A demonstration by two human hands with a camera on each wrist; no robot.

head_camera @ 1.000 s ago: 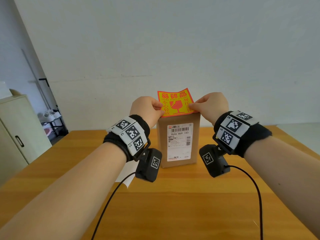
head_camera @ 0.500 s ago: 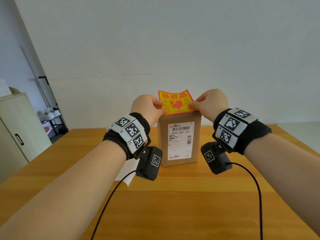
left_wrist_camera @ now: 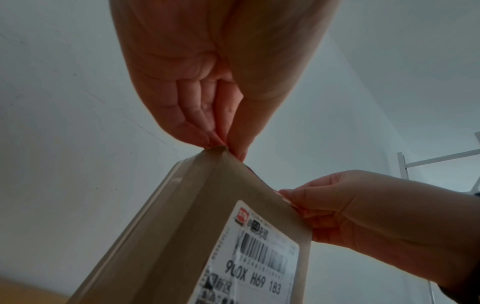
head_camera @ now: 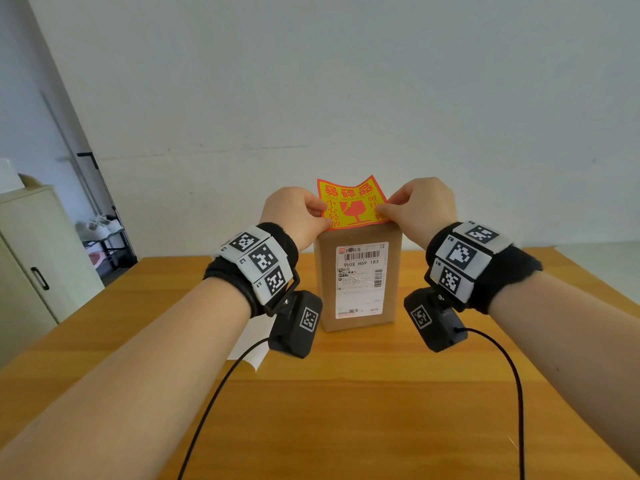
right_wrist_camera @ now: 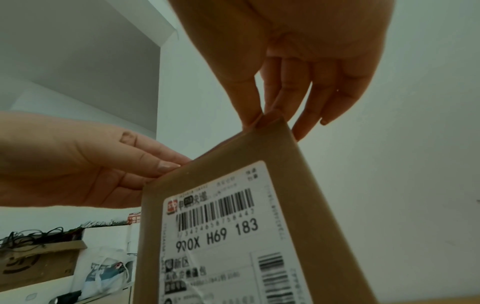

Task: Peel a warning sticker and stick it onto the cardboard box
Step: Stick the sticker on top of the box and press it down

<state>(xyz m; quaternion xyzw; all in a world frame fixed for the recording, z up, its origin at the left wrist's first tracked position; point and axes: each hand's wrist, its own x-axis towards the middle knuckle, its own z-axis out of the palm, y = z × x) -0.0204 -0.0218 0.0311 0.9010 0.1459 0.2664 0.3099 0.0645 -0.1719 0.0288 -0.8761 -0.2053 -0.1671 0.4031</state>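
While the warning sticker (head_camera: pixel 351 202) stands curled above the top of the cardboard box (head_camera: pixel 358 278), its lower edge meets the box's top front edge, and each side is caught in a grip. The left hand (head_camera: pixel 296 216) pinches the sticker's left edge between thumb and forefinger, the other fingers curled in; the right hand (head_camera: pixel 420 209) pinches the right edge the same way. From the wrist views both pinches sit right at the box's upper corners, the left fingertips (left_wrist_camera: pixel 221 144) at one and the right fingertips (right_wrist_camera: pixel 253 121) at the other. Below the two grips the box stands upright on the wooden tabletop (head_camera: pixel 346 410), its white shipping label (head_camera: pixel 360 280) facing the person. Beneath the left wrist a white sheet (head_camera: pixel 247 355) lies on the tabletop. Off beyond the left hand stands a pale cabinet (head_camera: pixel 31 258).
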